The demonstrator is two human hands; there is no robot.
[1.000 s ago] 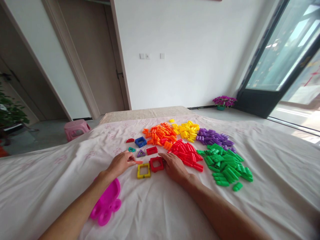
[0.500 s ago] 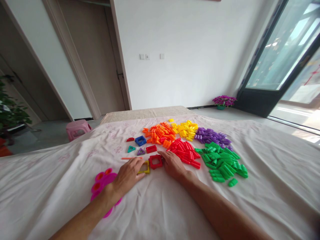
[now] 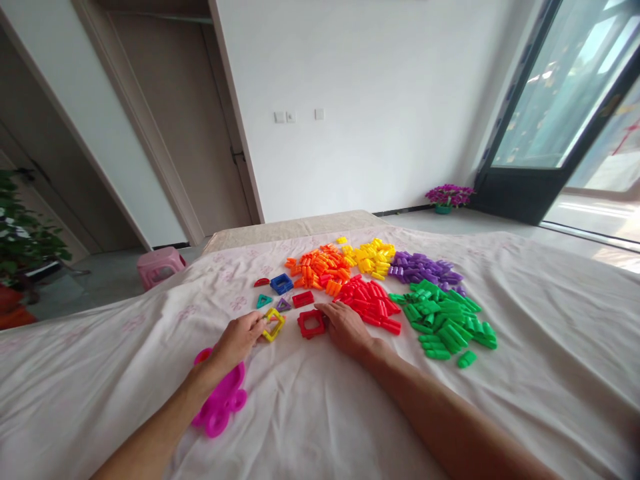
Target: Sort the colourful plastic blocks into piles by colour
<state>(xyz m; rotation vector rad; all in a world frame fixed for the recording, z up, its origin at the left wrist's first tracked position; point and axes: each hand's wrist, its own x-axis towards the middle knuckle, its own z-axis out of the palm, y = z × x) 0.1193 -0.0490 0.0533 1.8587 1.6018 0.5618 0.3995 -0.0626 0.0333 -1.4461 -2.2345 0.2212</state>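
Between the thumb and fingers of my left hand (image 3: 243, 339) is a yellow square frame tile (image 3: 280, 325), tilted and gripped at its left side. My right hand (image 3: 345, 325) has its fingers closed about the right edge of a red square frame tile (image 3: 301, 328), which lies on the cloth. Just beyond are a red rectangular piece (image 3: 303, 299), a small purple triangle (image 3: 283, 305) and a teal triangle (image 3: 264, 301). Farther back sit blue square frames (image 3: 281, 284) and a red curved piece (image 3: 261, 282). A magenta plastic piece with rings (image 3: 220, 400) lies partly under my left forearm.
Piles of orange (image 3: 320, 267), yellow (image 3: 373, 257), purple (image 3: 425, 268), red (image 3: 370, 300) and green (image 3: 445, 320) plastic pieces spread across the wrinkled cloth (image 3: 320, 413). A pink stool (image 3: 161, 267) stands on the floor at left, a flower pot (image 3: 443, 209) by the wall.
My left hand has drawn the yellow frame tile leftward, away from the red one, and tilted it. My right hand stays at the red frame tile.
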